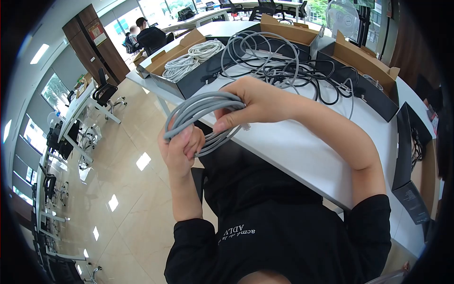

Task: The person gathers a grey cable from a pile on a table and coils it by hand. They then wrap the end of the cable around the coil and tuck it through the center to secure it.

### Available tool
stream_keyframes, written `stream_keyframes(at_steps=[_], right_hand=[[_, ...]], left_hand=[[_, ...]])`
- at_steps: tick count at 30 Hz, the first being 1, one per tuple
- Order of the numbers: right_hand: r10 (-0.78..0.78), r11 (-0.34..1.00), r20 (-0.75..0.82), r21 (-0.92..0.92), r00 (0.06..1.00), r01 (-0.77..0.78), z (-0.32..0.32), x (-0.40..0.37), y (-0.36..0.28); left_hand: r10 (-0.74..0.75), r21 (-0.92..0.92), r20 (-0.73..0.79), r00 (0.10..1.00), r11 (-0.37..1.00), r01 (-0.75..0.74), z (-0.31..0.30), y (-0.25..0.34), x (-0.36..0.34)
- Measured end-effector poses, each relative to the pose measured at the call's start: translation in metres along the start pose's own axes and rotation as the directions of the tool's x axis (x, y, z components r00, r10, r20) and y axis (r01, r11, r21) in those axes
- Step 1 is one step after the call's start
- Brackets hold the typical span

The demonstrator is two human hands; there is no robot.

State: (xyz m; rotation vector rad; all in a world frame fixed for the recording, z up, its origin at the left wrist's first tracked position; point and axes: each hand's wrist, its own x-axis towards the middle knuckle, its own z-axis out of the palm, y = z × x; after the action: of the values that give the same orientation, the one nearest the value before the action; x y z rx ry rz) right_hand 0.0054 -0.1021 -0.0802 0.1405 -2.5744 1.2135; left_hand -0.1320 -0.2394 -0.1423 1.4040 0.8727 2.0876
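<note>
"Any words you can read?"
"On the black T-shirt [283,232], bottom centre of the frame, upside down: 'acmé de la' and 'ADLV'."
"And the red notice [96,34], upper left?"
"Too small. Same for the print on the black box [410,196], lower right."

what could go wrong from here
The grey coil might spring loose if the left hand or right hand slackens: no tie shows. Held at the edge of the table, it could drop to the floor. Pulling the loose grey cable might drag the black cables tangled with it.
</note>
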Motion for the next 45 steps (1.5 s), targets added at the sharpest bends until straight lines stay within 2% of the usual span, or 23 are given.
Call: stream_keyframes(at_steps=[1,4,5,8,9,10,12,13,16,19,22,23,26,30,31,34,35,38,39,42,43,45], right_hand=[[0.018,0.999,-0.011,-0.045,1.0,-0.019,-0.001,0.002,0.006],[-0.15,0.978,-0.157,-0.169,0.976,0.123,0.001,0.007,0.017],[-0.238,0.938,-0.18,-0.3,0.955,0.177,0.001,0.007,0.017],[-0.303,0.904,-0.163,-0.361,0.939,0.229,0.006,0.003,0.01],[-0.285,0.902,-0.131,-0.373,0.95,0.219,0.008,0.002,0.009],[-0.16,0.941,-0.052,-0.309,0.986,0.136,0.006,0.001,0.008],[0.076,0.98,0.127,-0.192,0.989,-0.05,0.002,0.001,0.003],[0.172,0.983,0.219,0.03,0.96,-0.183,0.003,-0.001,0.003],[0.19,0.959,0.303,0.146,0.934,-0.243,0.003,0.0,0.012],[0.039,0.985,0.122,0.162,0.992,-0.058,0.004,0.003,0.015],[0.056,0.957,-0.051,0.288,0.997,-0.039,-0.004,0.003,0.009],[0.072,0.927,-0.125,0.375,0.99,-0.02,-0.007,0.0,0.002],[-0.075,0.828,-0.241,0.526,0.968,0.195,-0.011,-0.002,-0.004],[-0.071,0.786,-0.301,0.569,0.951,0.239,0.003,-0.002,-0.008],[-0.043,0.78,-0.327,0.58,0.944,0.236,0.011,-0.003,-0.01],[-0.084,0.683,-0.373,0.654,0.924,0.326,0.028,0.005,0.013],[-0.085,0.701,-0.374,0.636,0.924,0.322,0.031,0.006,0.021],[0.043,0.764,-0.428,0.597,0.903,0.246,0.05,0.011,0.03],[0.035,0.683,-0.413,0.675,0.91,0.28,0.054,0.011,0.028],[0.109,0.763,-0.474,0.603,0.874,0.232,0.06,0.015,0.027],[0.129,0.765,-0.419,0.619,0.899,0.179,0.054,0.012,0.019],[-0.001,0.909,-0.496,0.362,0.869,0.207,0.054,0.016,0.03]], left_hand=[[-0.012,-0.03,-0.027,1.0,1.0,0.011,0.002,0.0,0.0],[-0.14,-0.011,0.004,0.99,0.99,0.14,-0.004,0.002,0.0],[-0.17,0.039,0.015,0.985,0.985,0.169,-0.002,0.003,0.001],[-0.249,0.239,0.045,0.968,0.943,0.231,0.004,0.0,0.002],[-0.325,0.234,0.084,0.942,0.925,0.299,0.004,0.003,0.001],[-0.303,0.302,0.094,0.948,0.916,0.263,0.007,0.004,0.0],[-0.266,0.442,0.115,0.957,0.877,0.19,0.013,0.006,-0.004],[-0.322,0.466,0.129,0.938,0.854,0.23,0.008,0.008,-0.006],[-0.293,0.528,0.109,0.95,0.827,0.194,0.011,0.006,-0.006],[-0.22,0.348,0.165,0.961,0.925,0.152,-0.006,-0.004,0.001],[0.028,0.006,0.172,0.985,1.0,-0.029,-0.001,-0.012,0.009],[0.064,-0.006,0.28,0.958,0.998,-0.065,-0.008,-0.02,0.014],[0.017,-0.005,0.387,0.922,1.0,-0.016,-0.013,-0.037,0.017],[0.098,-0.211,0.233,0.968,0.976,-0.048,0.015,-0.057,0.007],[0.188,-0.243,0.192,0.963,0.96,-0.139,0.023,-0.061,0.005],[0.049,-0.52,-0.113,0.992,0.848,-0.101,0.035,-0.053,-0.006],[-0.087,-0.539,-0.313,0.946,0.836,-0.101,0.045,-0.044,-0.006],[-0.097,-0.636,-0.216,0.972,0.769,-0.065,0.017,-0.052,-0.005],[-0.202,-0.638,-0.362,0.91,0.765,-0.084,0.028,-0.042,0.0],[-0.213,-0.724,-0.212,0.954,0.69,-0.007,0.017,-0.043,0.003],[-0.283,-0.689,-0.378,0.882,0.722,-0.063,0.029,-0.039,0.006],[-0.235,-0.712,-0.311,0.921,0.699,-0.062,0.027,-0.038,0.006]])
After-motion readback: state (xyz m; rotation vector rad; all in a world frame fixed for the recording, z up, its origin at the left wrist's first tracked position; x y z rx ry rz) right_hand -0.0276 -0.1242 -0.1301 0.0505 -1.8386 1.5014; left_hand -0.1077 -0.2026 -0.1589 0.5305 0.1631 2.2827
